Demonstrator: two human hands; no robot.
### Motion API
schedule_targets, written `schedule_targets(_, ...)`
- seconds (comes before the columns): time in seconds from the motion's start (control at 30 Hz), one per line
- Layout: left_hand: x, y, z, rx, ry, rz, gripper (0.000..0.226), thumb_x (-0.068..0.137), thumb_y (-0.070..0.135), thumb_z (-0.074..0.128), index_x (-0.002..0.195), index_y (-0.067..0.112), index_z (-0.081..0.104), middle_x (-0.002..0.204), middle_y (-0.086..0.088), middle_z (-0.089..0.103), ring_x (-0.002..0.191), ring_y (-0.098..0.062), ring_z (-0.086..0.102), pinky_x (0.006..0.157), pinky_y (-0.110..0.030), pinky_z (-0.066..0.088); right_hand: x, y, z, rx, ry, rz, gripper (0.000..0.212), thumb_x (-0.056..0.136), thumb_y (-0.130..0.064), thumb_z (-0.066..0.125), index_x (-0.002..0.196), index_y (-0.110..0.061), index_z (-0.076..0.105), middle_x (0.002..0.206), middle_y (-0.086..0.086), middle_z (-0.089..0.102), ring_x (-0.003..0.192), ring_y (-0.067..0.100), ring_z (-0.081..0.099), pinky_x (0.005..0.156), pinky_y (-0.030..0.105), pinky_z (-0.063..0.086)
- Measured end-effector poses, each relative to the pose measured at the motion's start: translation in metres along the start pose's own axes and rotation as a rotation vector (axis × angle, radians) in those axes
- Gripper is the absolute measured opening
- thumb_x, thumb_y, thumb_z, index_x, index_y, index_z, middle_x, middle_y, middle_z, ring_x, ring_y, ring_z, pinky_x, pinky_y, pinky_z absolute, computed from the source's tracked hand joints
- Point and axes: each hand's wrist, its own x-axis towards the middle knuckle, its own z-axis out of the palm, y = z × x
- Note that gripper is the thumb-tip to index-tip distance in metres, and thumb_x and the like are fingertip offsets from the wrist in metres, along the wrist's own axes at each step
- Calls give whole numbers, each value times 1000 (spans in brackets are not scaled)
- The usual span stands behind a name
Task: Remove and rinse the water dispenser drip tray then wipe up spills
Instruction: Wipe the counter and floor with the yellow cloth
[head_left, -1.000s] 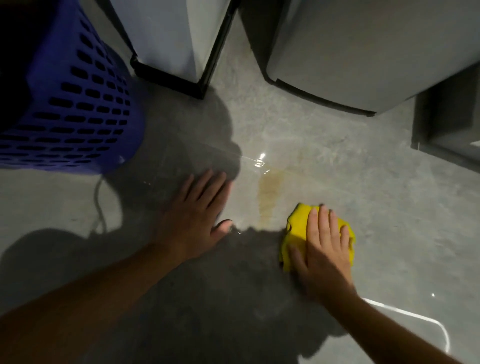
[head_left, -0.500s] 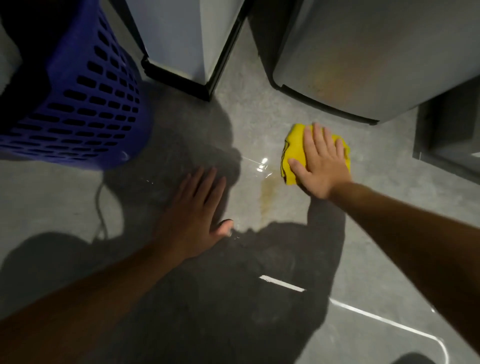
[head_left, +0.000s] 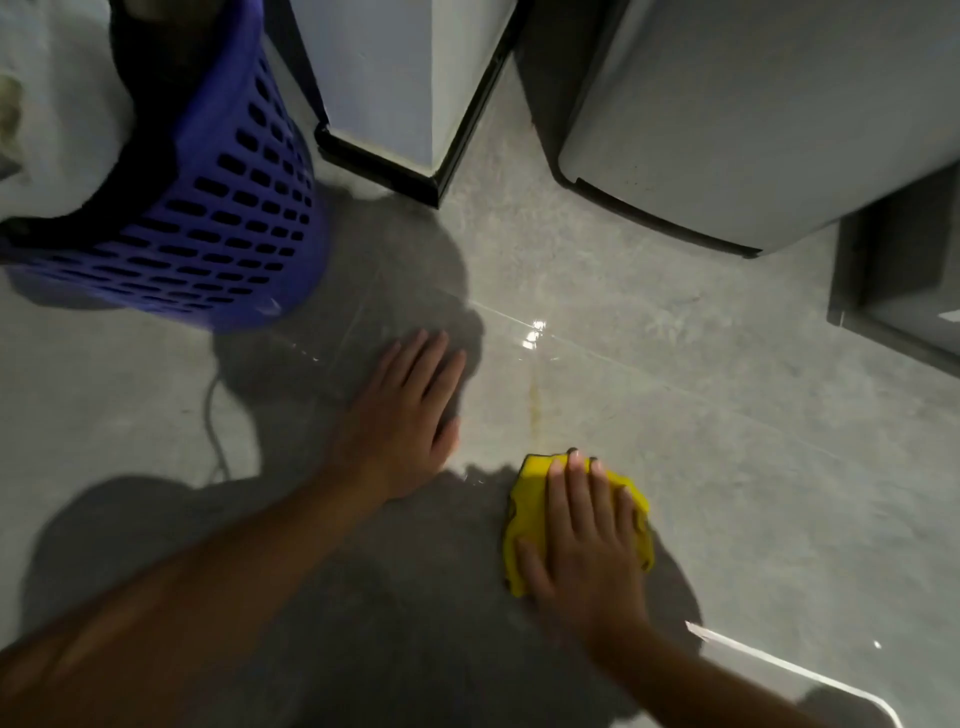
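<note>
Fingers (head_left: 575, 493) of my right hand (head_left: 587, 551) are straight and flat, pressing the yellow cloth (head_left: 524, 519) onto the grey floor (head_left: 727, 467).
Left hand (head_left: 400, 415) is splayed flat on the floor nearby, holding nothing. The cloth sits at the near end of a yellowish wet streak (head_left: 535, 400), with a blue basket (head_left: 234, 223) off to my left.

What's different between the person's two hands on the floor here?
The left hand lies directly on the bare floor; the right hand presses a yellow cloth under its palm. The left hand sits nearer the blue basket, the right hand nearer the person. Both are palm down with straight fingers.
</note>
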Motion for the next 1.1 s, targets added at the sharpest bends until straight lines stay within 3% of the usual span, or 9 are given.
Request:
schedule_targets(0.17,-2,0,-3,-84,21,-20,64,95,31,53,152,2,49,161,-23,44,150,-41,38,125,-54,26,51,-69,-12,117,57,306,79,100,-54,44,160,-5,28,167,22,27,153,44,25,122,63,16)
schedule_targets(0.27,-3,-1,-6,-205,89,-70,52,99,23,51,144,-3,56,153,-25,52,142,-43,48,122,-55,33,103,-67,-38,237,2,475,81,104,-57,34,165,-10,8,173,17,8,158,38,8,124,60,5)
schedule_targets(0.33,-3,2,-13,-289,158,-108,47,102,23,50,141,-1,59,145,-22,58,132,-42,55,116,-51,40,111,-52,-46,294,-14,415,80,105,-55,32,165,-14,-2,174,12,-4,159,34,-4,126,55,-2)
schedule_targets(0.47,5,49,-23,-293,136,83,40,100,26,54,133,10,68,129,-13,68,112,-37,63,98,-44,50,74,6,-80,597,85,207,76,100,-37,54,163,-15,18,172,7,19,158,23,16,126,34,14)
schedule_targets(0.57,12,86,-18,-173,-9,120,45,97,40,55,128,12,71,118,-12,72,99,-38,67,81,-45,52,37,67,-89,443,111,215,77,101,-52,45,164,-16,20,173,6,16,159,19,11,128,40,16)
schedule_targets(0.67,26,81,-19,-18,-57,-49,50,95,54,51,120,14,70,111,-14,69,94,-38,64,76,-46,44,10,126,-83,171,-90,353,109,85,-89,27,165,-22,-4,173,3,-11,160,24,-7,129,47,7)
schedule_targets(0.8,62,47,-20,107,-114,-208,59,89,64,45,114,13,61,114,-20,63,100,-40,60,82,-49,43,-5,154,-58,-9,-164,391,116,78,-98,12,159,-25,-27,169,9,-26,155,30,-24,127,57,4)
schedule_targets(0.9,98,31,-12,89,-137,-204,77,94,63,44,142,2,50,140,-29,53,122,-47,54,100,-56,42,-1,151,-46,0,-144,428,112,81,-96,9,157,-24,-31,168,10,-28,154,31,-29,126,60,0)
schedule_targets(1.1,158,72,8,114,-206,111,84,103,58,34,163,0,20,170,-32,15,158,-50,12,128,-60,10,0,156,-41,-34,-160,426,113,78,-96,0,155,-21,-33,166,13,-31,153,34,-28,125,61,0)
